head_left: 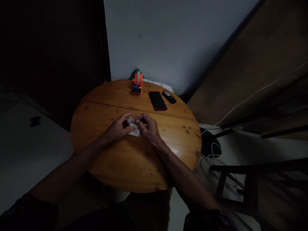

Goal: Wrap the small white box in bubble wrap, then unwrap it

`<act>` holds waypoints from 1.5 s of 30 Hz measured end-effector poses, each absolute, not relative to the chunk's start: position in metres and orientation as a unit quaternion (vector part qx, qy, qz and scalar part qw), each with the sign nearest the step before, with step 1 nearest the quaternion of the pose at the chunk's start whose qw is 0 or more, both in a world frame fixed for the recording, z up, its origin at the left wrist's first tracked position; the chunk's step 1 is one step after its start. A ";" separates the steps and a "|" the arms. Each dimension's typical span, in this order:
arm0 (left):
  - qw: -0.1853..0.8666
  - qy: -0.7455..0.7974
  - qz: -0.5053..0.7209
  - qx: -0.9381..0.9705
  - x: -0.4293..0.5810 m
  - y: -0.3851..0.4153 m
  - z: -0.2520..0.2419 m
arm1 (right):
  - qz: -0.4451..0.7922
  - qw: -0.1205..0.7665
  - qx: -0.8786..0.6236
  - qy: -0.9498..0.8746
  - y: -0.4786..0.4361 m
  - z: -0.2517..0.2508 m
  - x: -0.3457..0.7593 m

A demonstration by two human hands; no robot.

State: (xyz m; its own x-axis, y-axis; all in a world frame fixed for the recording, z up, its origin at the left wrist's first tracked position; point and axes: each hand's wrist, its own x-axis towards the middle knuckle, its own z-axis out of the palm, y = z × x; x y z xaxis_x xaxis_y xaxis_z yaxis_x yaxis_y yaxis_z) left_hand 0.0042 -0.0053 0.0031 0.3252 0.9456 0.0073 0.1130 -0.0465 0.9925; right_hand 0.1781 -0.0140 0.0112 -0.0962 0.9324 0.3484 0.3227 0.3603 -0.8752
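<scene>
Both hands meet over the middle of a round wooden table (115, 166). Between them is a small whitish plastic packet (135, 130) with reddish print, its upper end crumpled. My left hand (119, 127) pinches the packet's left side, thumb lying across its front. From the other side, my right hand (149, 127) grips the crumpled upper right part with curled fingers and thumb. Some fingertips are hidden behind the packet, and the print is too small to read.
An orange tape dispenser (138, 83) stands at the table's back edge. To its right lie a dark smartphone (158, 100) and a small black keypad phone (169, 97). Papers (158, 84) lie by the wall. Loose cables (213, 154) and a dark wooden stool (250, 189) are at the right.
</scene>
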 end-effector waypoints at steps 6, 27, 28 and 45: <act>0.552 0.441 0.395 0.587 0.005 0.001 -0.001 | 0.287 0.465 -0.481 -0.685 -0.011 0.007 0.180; 0.535 0.464 0.407 0.576 0.001 0.010 -0.006 | 0.076 0.295 -0.397 -0.866 -0.018 0.023 0.195; 0.541 0.463 0.405 0.573 0.001 0.010 -0.006 | 0.059 0.285 -0.391 -0.873 -0.018 0.023 0.196; 0.522 0.479 0.404 0.578 0.004 0.007 0.001 | 0.035 0.243 -0.334 -0.910 -0.015 0.023 0.211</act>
State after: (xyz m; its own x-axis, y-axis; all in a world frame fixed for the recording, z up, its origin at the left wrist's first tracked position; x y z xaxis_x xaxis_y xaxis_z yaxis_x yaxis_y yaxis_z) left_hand 0.0043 0.0071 0.0010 0.2144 0.9761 -0.0341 0.1325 0.0056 0.9912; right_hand 0.2107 -0.0148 0.0225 -0.6585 0.6245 0.4200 0.5908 0.7747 -0.2256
